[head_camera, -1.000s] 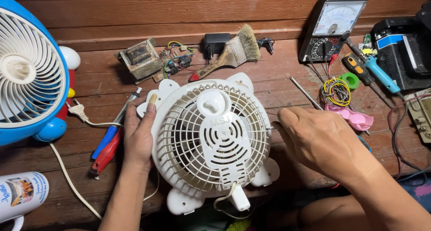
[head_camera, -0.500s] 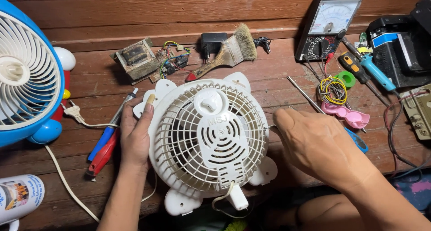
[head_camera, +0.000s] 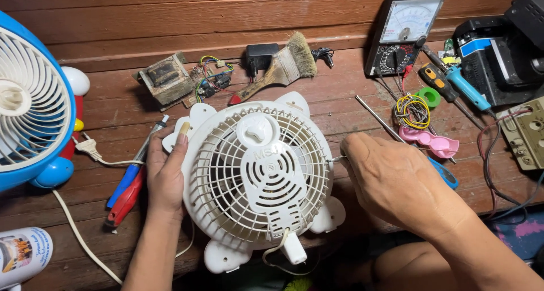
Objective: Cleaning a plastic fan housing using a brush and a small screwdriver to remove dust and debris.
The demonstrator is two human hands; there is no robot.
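A small white desk fan [head_camera: 258, 180] lies with its grille facing up on a reddish wooden surface. My left hand [head_camera: 167, 175] grips the fan's left rim, thumb pressed near its upper left ear. At the grille's right edge my right hand [head_camera: 396, 180] is closed around a thin metal tool; only the tip [head_camera: 335, 159] shows, touching the rim. A white cord [head_camera: 280, 257] trails from the fan's bottom stub.
A blue and white fan [head_camera: 31, 104] stands at left, with a white plug [head_camera: 89, 149], a blue and red tool [head_camera: 129, 189] and a spray can [head_camera: 20, 257] nearby. Behind lie a transformer [head_camera: 164, 78], brush [head_camera: 280, 70], multimeter [head_camera: 403, 33], screwdrivers [head_camera: 459, 81], coiled wire [head_camera: 412, 110] and a pink object [head_camera: 433, 144].
The view has shifted slightly. Both hands stay on the fan, the right hand still working the thin tool at the right rim.
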